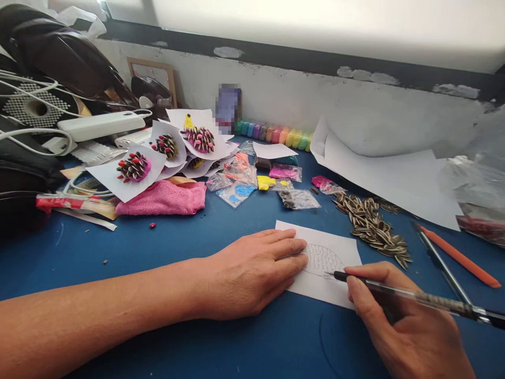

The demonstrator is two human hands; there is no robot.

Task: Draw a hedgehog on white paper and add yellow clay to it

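Note:
My left hand (258,268) lies flat on the left part of a small white sheet of paper (343,243), fingers stretched out. The sheet bears a line drawing (321,259) of a rounded shape filled with small wavy marks; my fingers cover its left end. In my right hand (406,321) is a pen (418,299) with a clear barrel and black grip. Its tip touches or almost touches the lower edge of the drawing. Just beyond the sheet lies a pile of striped sunflower seeds (374,226).
An orange stick-like tool (460,255) lies at the right. Packets of coloured clay (236,195) and a pink cloth (161,199) sit beyond my left arm. Seed-covered clay figures (134,167) rest on papers at the back left. A large white sheet (386,173) leans by the wall.

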